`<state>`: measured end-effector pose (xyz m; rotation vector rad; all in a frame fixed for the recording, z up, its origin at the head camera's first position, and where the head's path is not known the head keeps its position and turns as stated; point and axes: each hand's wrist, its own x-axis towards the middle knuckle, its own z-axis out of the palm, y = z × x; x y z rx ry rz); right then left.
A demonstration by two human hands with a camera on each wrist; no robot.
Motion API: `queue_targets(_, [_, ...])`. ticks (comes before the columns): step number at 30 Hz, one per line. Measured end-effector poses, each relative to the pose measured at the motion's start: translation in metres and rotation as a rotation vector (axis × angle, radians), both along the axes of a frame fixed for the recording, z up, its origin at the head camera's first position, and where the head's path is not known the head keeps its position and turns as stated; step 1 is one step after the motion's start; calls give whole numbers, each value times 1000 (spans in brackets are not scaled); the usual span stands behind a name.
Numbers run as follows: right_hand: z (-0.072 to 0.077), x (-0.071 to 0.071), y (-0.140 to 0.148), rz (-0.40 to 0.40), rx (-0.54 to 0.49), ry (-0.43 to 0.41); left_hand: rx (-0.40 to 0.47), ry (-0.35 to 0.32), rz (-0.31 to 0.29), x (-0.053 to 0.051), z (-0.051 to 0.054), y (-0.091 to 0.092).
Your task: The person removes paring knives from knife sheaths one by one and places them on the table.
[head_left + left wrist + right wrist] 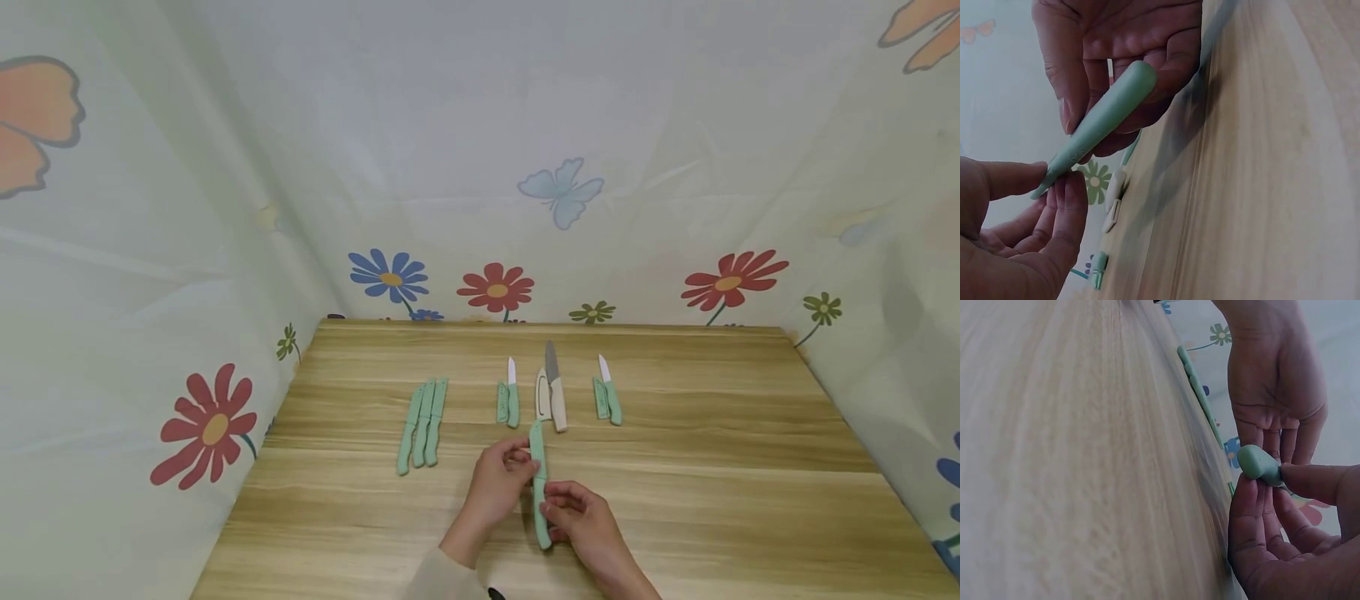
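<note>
Head view: left hand (497, 482) and right hand (587, 523) pinch green sheathed knife (538, 490) thumb-to-finger, blade hidden, marks (502, 403) on far green sheaths (602, 398) too small to read.

Wood-grain table (712, 433). Pale sheeting (450, 100) behind table and along both its sides; printed flowers (496, 288), butterflies (562, 193). Light over table: dull, soft.

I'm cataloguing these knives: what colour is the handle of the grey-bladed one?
The knife handle is cream, clearest in the head view.
</note>
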<state>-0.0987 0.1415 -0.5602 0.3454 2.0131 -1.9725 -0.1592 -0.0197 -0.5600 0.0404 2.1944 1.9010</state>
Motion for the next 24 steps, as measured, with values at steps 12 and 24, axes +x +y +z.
queue_targets(12, [1, 1, -3, 22, 0, 15, 67, -7, 74, -4, 3, 0])
queue_targets(24, [-1, 3, -2, 51, -42, 20, 44, 18, 68, -4, 4, -2])
